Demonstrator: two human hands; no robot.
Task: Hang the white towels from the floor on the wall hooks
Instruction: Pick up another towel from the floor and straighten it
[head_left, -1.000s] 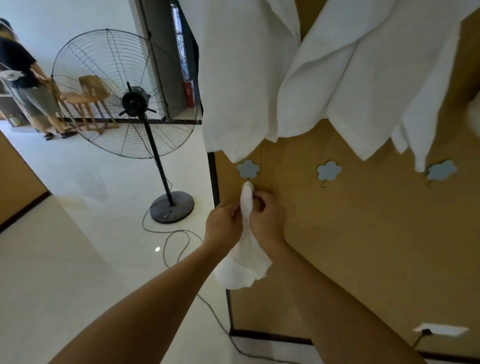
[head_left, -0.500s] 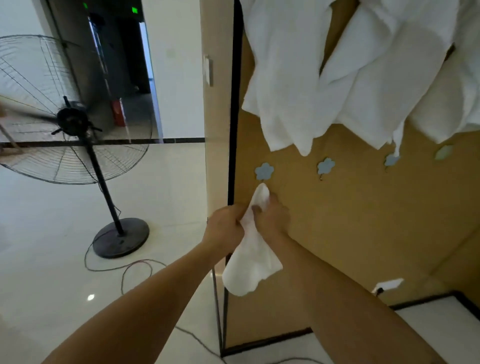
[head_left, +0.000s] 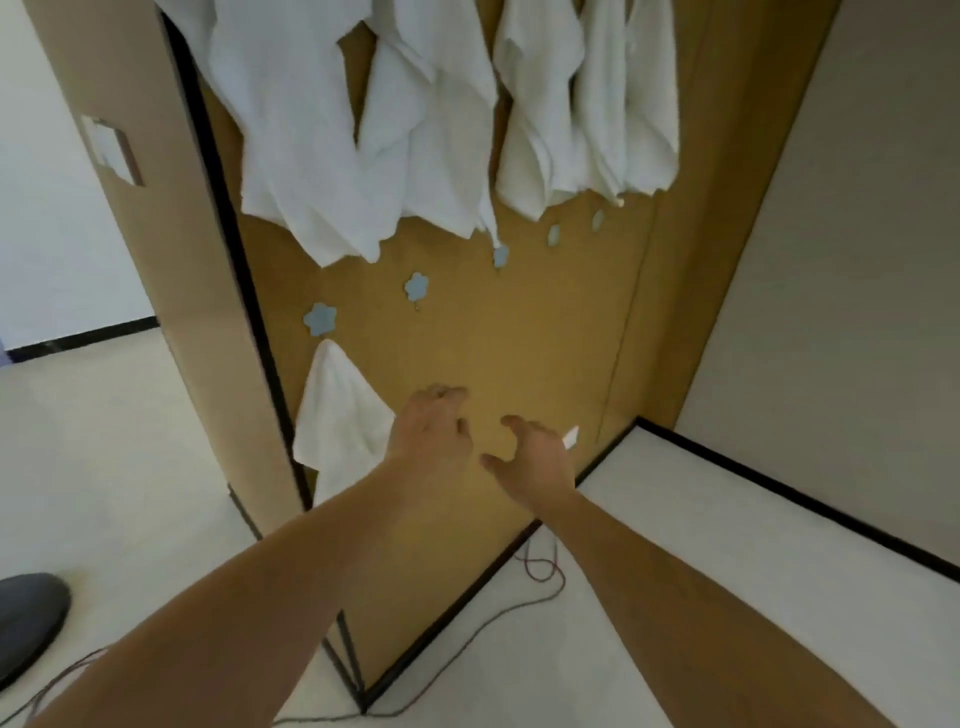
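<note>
A small white towel (head_left: 340, 421) is seen hanging by its corner from the leftmost flower-shaped hook (head_left: 320, 319) on the brown wall panel (head_left: 519, 353), below larger hung towels (head_left: 332, 130). The left hand (head_left: 434, 428) is held loosely curled and empty just beside it; the right hand (head_left: 535, 460) is spread, holding nothing. This hanging appears finished; next, another towel would need fetching from the floor, though none is in view. No writing can be read

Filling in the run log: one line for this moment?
small towel: hanging under leftmost flower hook | left hand: empty | right hand: empty | next hook: free
</note>
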